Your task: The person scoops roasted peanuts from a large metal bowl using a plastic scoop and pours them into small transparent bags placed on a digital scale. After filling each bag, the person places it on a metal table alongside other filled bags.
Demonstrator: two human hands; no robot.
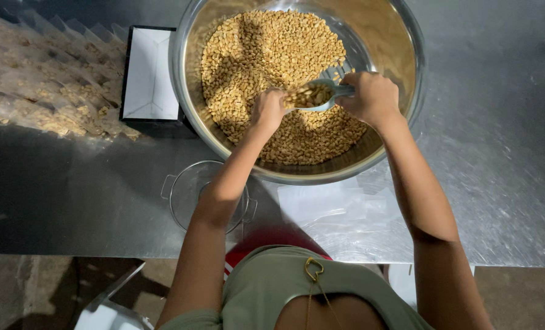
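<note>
Right hand: closed around the handle of a pale blue-grey plastic scoop, held over the far side of the bowl. The scoop lies roughly level, its mouth pointing toward the left hand, and is loaded with peanuts.

Left hand: fingers curled at the open mouth of the scoop, touching its rim and the nuts there; whether it grips anything cannot be told from this angle.

Large steel mixing bowl: round, polished, standing on the table ahead of the person. It holds a heap of shelled peanuts, piled toward the left and near sides, with bare metal showing at the upper right.

Steel table: brushed grey surface carrying all items.

Clear lidded container: round, with small side handles, just beside the bowl's near edge, partly behind the left forearm.

Clear plastic bags: flat, lying on the table near the person, to the right of the container.

Black tray with white liner: touching the bowl's left side.

Filled packets of nuts: rows of clear pouches, far left.
</note>
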